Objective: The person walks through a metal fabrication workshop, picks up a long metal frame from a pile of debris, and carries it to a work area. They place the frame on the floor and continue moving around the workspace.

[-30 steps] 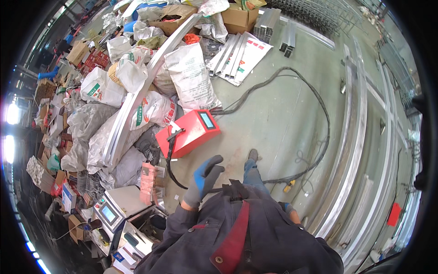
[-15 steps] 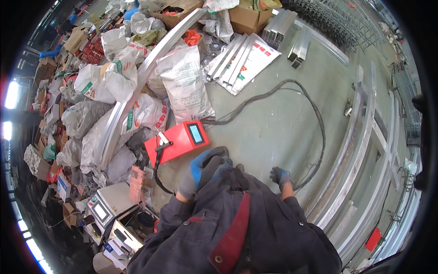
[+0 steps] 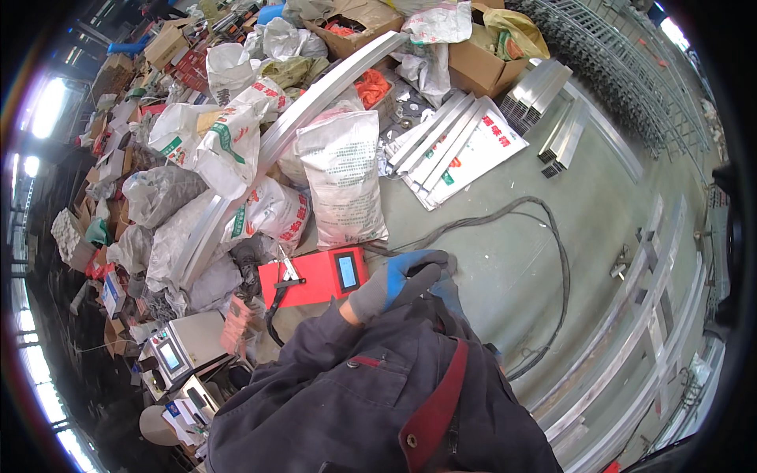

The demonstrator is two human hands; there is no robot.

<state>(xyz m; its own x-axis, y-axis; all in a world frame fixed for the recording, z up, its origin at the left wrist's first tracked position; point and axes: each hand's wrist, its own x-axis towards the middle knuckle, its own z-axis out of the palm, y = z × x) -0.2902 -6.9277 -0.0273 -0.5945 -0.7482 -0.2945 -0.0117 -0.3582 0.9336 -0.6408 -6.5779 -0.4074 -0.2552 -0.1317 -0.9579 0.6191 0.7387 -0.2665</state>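
Note:
My left hand (image 3: 394,282), in a grey and blue work glove, is in front of my dark jacket (image 3: 347,386), close to the right end of a red box-shaped device (image 3: 311,277) with a small lit screen (image 3: 347,271). Its fingers are curled in; whether anything is inside them is hidden. A metal-tipped tool with a black handle (image 3: 289,282) rests on the red device, its cable trailing down. Only a sliver of blue glove from my right hand (image 3: 494,350) shows past the jacket's right side; its fingers are hidden.
A black cable (image 3: 566,260) loops across the floor. White sacks (image 3: 341,181), bags and cartons pile up on the left, a long metal profile (image 3: 296,126) lying over them. Metal bars (image 3: 615,331) stretch along the right. A control box (image 3: 177,355) stands lower left.
My view has shifted, so the pile and the red device appear further right. My left hand has moved right across my front. My right hand has gone mostly behind the jacket.

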